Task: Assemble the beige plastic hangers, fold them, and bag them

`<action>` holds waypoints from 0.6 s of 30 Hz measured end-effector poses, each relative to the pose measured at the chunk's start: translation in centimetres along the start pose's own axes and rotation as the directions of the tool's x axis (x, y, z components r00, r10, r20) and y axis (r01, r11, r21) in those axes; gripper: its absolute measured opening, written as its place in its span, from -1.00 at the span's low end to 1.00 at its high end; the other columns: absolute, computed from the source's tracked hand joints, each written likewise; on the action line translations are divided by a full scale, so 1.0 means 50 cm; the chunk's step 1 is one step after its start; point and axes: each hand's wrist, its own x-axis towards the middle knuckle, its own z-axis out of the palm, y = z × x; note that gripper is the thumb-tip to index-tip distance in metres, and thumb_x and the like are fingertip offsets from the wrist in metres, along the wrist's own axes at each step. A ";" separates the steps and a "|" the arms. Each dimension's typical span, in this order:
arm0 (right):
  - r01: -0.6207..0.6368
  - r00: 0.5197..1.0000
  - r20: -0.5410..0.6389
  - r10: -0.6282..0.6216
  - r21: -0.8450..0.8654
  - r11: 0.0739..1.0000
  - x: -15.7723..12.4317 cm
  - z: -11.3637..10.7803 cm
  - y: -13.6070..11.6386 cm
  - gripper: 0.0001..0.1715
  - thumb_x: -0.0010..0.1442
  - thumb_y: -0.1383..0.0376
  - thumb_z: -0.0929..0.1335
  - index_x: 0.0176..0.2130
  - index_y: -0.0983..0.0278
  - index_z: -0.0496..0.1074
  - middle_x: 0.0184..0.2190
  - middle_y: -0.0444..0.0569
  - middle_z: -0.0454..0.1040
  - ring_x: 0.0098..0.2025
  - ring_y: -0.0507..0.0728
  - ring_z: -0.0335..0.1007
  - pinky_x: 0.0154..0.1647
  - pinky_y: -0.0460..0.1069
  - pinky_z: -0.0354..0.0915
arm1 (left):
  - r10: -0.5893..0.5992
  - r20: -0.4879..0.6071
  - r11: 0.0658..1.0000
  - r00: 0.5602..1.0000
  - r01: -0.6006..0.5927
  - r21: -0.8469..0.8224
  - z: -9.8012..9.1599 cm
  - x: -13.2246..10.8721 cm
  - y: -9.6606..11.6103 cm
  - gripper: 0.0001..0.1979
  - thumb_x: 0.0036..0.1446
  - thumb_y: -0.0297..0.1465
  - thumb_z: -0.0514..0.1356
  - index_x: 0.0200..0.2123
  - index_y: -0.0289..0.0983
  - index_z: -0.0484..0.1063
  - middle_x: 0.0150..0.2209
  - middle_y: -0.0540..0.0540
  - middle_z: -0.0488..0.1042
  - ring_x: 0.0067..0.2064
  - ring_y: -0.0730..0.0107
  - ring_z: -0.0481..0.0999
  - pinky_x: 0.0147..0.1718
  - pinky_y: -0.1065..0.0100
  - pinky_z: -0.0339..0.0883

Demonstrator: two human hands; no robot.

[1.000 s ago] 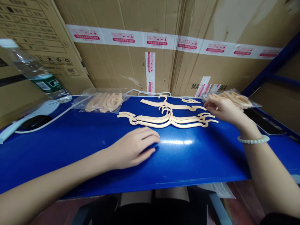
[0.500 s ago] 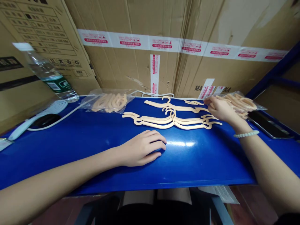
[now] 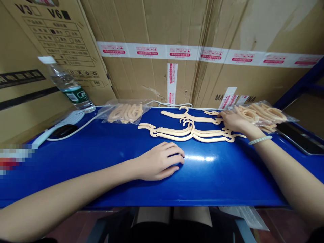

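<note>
Blue tabletop [image 3: 215, 185] is found beneath the left hand [image 3: 164, 162], rested palm-down and relaxed, nothing seen held. At 1 o'clock from it, two hangers [image 3: 177, 138] are laid spread, judged fully unfolded. At 2 o'clock, the right hand [image 3: 231, 121] is placed by the right end of a third hanger [image 3: 199, 119]; whether it is grasped cannot be told. Farther, at 11 and 2 o'clock, similar pieces [image 3: 125, 113] are left bagged in two packets [image 3: 291, 118].
</note>
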 end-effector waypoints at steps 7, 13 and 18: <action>0.004 1.000 0.022 -0.001 -0.123 0.992 -0.003 0.010 0.002 -0.41 0.10 0.56 0.24 0.11 0.53 0.45 0.14 0.35 0.47 0.18 0.42 0.34 0.21 0.23 0.18 | 0.008 -0.020 1.000 1.000 -0.008 0.006 0.003 -0.004 -0.001 -0.83 0.37 -0.43 0.07 -0.04 -0.27 0.42 0.08 -0.24 0.49 0.07 0.16 0.44 0.09 0.15 0.29; 0.011 0.998 -0.062 -0.021 -0.160 0.987 -0.033 -0.024 -0.013 -0.47 0.20 0.56 0.20 0.11 0.51 0.46 0.14 0.32 0.47 0.17 0.36 0.34 0.20 0.17 0.21 | 0.006 -0.026 1.000 1.000 -0.007 -0.017 0.006 -0.003 -0.004 -0.83 0.37 -0.44 0.08 -0.04 -0.28 0.42 0.07 -0.24 0.49 0.07 0.13 0.44 0.09 0.13 0.27; -0.024 0.970 -0.242 0.010 -0.058 0.998 -0.069 -0.080 -0.044 -0.54 0.28 0.50 0.18 0.04 0.49 0.51 0.04 0.34 0.53 0.10 0.36 0.41 0.17 0.18 0.30 | -0.035 -0.071 0.989 0.997 0.024 -0.148 0.003 -0.005 -0.002 -0.83 0.34 -0.46 0.12 -0.04 -0.25 0.43 0.04 -0.23 0.51 0.09 0.16 0.45 0.12 0.17 0.25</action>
